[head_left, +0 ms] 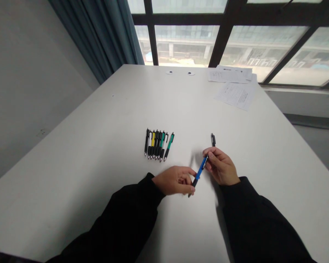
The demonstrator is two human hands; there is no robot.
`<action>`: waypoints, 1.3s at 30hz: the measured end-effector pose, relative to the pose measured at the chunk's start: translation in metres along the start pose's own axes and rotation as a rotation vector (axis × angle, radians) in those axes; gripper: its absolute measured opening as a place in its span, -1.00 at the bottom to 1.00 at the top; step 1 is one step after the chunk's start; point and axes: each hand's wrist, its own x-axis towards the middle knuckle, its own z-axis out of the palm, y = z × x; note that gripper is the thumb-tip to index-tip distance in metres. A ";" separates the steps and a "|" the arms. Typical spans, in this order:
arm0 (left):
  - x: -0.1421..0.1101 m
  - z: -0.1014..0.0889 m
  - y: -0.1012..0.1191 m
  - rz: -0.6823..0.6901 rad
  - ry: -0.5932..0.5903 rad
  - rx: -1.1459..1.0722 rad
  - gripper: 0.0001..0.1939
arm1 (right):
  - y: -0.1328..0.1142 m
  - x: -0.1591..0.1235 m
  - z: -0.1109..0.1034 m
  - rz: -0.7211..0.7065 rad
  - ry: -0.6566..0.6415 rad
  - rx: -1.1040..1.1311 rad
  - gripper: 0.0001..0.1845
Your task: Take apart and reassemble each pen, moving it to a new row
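Blue pen (pixel 200 172) pinched by my left hand (pixel 178 180) and right hand (pixel 221 166) toward the table's (pixel 98 153) near edge, I see a row of pens (pixel 156 144) already lined up, one dark pen (pixel 213 140) lying apart.

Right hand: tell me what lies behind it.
Behind the right hand, the clip end of a pen shows on the white table. The hand covers the rest, so the pen's writing tip cannot be seen.

Apparent office | white table (pixel 120 120) stood beside dark-framed windows (pixel 188 40) | printed papers (pixel 235 93) and pens (pixel 156 145) lay on it | blue curtain (pixel 104 36) hung nearby
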 end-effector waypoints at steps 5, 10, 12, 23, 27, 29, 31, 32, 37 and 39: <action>0.004 -0.001 -0.004 0.026 0.024 -0.071 -0.65 | 0.011 -0.005 0.001 0.012 -0.194 -0.093 -0.60; 0.008 -0.009 -0.006 0.267 0.345 -0.160 -0.68 | 0.007 -0.010 0.006 0.085 -0.311 -0.309 -0.65; 0.009 -0.009 -0.007 0.315 0.393 -0.112 -0.70 | 0.004 -0.011 0.008 0.091 -0.324 -0.359 -0.62; 0.005 -0.010 -0.004 0.330 0.499 0.366 -0.76 | 0.005 -0.009 0.008 0.049 -0.353 -0.518 -0.55; 0.001 -0.007 0.002 0.320 0.485 0.592 -0.67 | 0.004 -0.010 0.008 0.061 -0.354 -0.494 -0.57; 0.000 -0.006 0.004 0.309 0.456 0.600 -0.65 | 0.003 -0.010 0.009 0.059 -0.364 -0.482 -0.58; 0.000 -0.005 0.005 0.293 0.439 0.593 -0.63 | 0.003 -0.010 0.009 0.068 -0.365 -0.456 -0.59; 0.000 -0.005 0.006 0.284 0.434 0.588 -0.62 | 0.003 -0.010 0.010 0.075 -0.361 -0.442 -0.60; -0.001 -0.004 0.008 0.230 0.420 0.527 -0.62 | 0.002 -0.010 0.012 0.098 -0.328 -0.397 -0.62; -0.001 -0.004 0.007 0.232 0.412 0.502 -0.62 | 0.003 -0.009 0.012 0.101 -0.324 -0.390 -0.63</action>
